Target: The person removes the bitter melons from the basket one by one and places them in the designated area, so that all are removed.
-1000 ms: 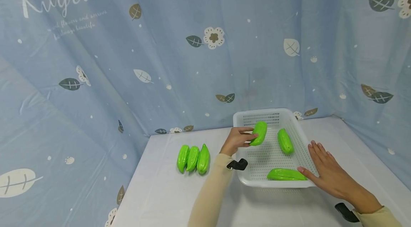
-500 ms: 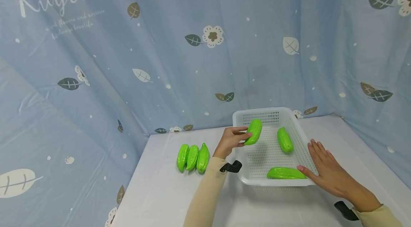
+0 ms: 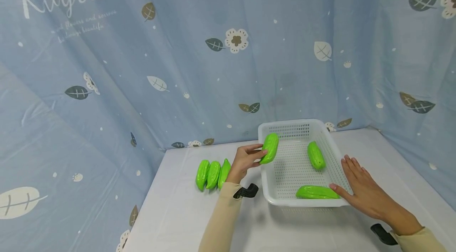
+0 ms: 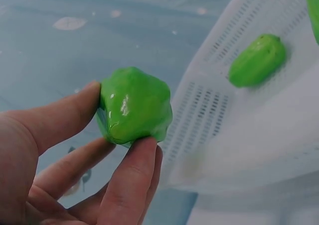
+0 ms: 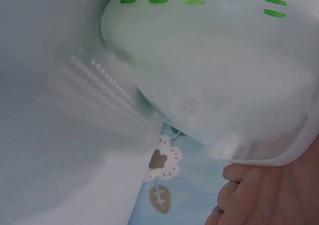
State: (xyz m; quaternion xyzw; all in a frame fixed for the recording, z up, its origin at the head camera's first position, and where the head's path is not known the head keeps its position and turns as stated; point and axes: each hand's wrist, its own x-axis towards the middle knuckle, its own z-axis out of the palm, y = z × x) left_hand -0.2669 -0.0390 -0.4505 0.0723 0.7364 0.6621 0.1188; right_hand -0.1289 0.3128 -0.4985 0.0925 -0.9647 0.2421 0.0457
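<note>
In the head view my left hand [image 3: 244,161] pinches a glossy green ridged vegetable [image 3: 270,148], gourd-like in shape, above the left rim of a white plastic basket [image 3: 303,203]. Close up in the left wrist view, thumb and fingertips grip the vegetable [image 4: 137,105] by its sides, with one end facing the camera. My right hand [image 3: 367,192] lies with straight fingers along the basket's right rim, the thumb over the near corner. Inside the basket are two similar vegetables, one at the right [image 3: 316,156] and one along the near side [image 3: 318,192].
Three more green vegetables [image 3: 213,174] lie side by side on the white tabletop [image 3: 178,220], left of the basket; my left forearm partly covers the rightmost. A blue patterned curtain [image 3: 199,65] hangs behind and around the table.
My left hand has moved left with the vegetable, from over the basket's interior to over its left rim. The right hand and the basket stay in place.
</note>
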